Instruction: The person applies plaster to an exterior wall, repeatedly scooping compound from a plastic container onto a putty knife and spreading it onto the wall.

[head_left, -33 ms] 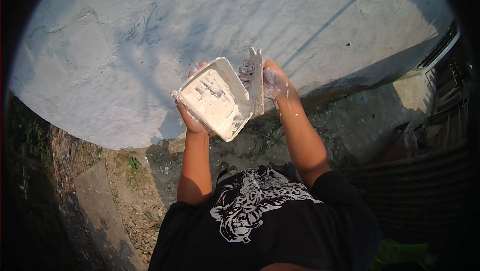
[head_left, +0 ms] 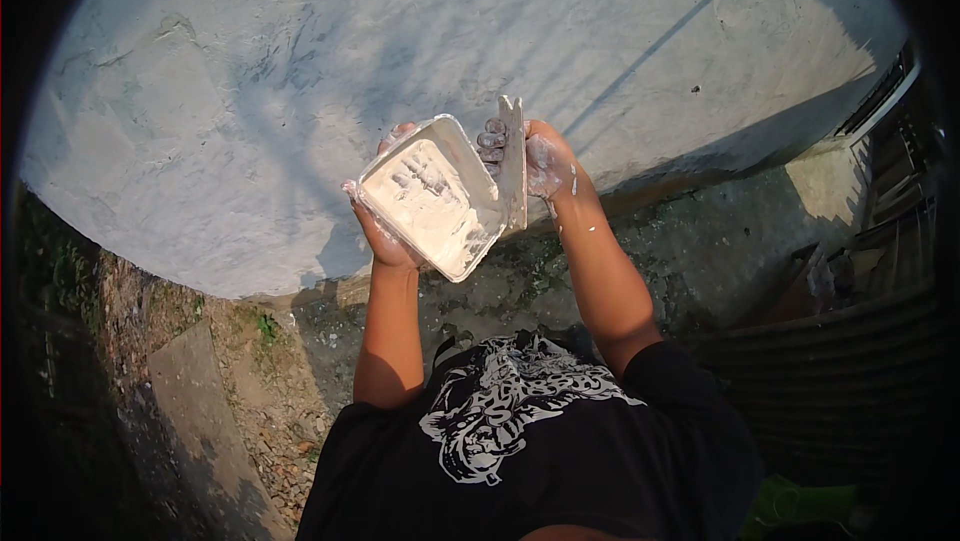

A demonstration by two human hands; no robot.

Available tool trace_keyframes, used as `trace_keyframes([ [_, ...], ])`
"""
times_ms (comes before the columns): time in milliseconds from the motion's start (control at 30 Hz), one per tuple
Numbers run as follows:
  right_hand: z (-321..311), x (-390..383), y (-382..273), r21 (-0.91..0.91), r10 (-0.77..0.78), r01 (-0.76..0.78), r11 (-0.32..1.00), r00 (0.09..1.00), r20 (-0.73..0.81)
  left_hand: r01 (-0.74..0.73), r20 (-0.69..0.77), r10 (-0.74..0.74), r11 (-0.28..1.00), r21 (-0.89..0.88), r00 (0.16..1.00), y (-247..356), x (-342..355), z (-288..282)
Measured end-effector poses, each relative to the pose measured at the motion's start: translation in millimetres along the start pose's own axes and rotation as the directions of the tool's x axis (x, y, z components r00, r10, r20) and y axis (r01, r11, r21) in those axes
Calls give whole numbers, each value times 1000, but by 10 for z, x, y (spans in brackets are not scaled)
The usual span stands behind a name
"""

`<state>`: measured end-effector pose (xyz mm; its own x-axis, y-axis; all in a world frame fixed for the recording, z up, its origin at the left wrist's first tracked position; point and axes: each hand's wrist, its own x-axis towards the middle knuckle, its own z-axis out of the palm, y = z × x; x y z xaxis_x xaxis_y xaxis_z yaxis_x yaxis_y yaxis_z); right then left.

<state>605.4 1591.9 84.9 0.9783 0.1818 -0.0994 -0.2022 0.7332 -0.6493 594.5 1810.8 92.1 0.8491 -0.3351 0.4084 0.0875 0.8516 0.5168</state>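
A square white plastic tub [head_left: 447,133] is tilted toward me, with pale, creamy putty [head_left: 430,203] spread across its bottom. My left hand [head_left: 388,241] supports it from the left and below, fingers wrapped round its outside. Just right of the tub, my right hand [head_left: 550,166] grips a flat, putty-coated scraper [head_left: 513,166], seen almost edge-on. Its fingers curl on the tub side of the scraper, and the palm lies on the other side. The scraper is beside or touching the tub's right wall; I cannot tell which. Whitish smears cover both hands.
A grey-white plastered wall [head_left: 330,61] rises in front, striped with shadows. Below it runs a rough concrete strip [head_left: 700,241]. Stony ground and a flat slab [head_left: 205,411] lie at the lower left. Dark corrugated sheeting [head_left: 820,371] and stacked boards stand at the right.
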Motion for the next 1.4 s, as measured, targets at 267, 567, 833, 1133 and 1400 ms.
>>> trace_keyframes([
  [267, -53, 19, 26, -44, -13, 10, 999, 998, -62, 24, 48, -21, 999, -45, 999, -65, 39, -48],
  [567, -71, 29, 91, 42, -54, 57, 998, 996, -70, 21, -24, -20, 999, 31, 999, -49, 33, -80],
  [833, -212, 43, 123, 84, -125, 123, 989, 992, 13, 101, -62, -120, 963, -251, 991, -118, 10, -319],
  [1133, -317, -39, 165, -230, -302, 275, 934, 948, -95, 27, -346, -43, 998, -50, 937, -98, 125, -82],
  [1400, -197, -513, -72, -256, -432, 376, 890, 877, -211, -45, -368, 22, 997, -54, 930, 63, 191, -158],
])
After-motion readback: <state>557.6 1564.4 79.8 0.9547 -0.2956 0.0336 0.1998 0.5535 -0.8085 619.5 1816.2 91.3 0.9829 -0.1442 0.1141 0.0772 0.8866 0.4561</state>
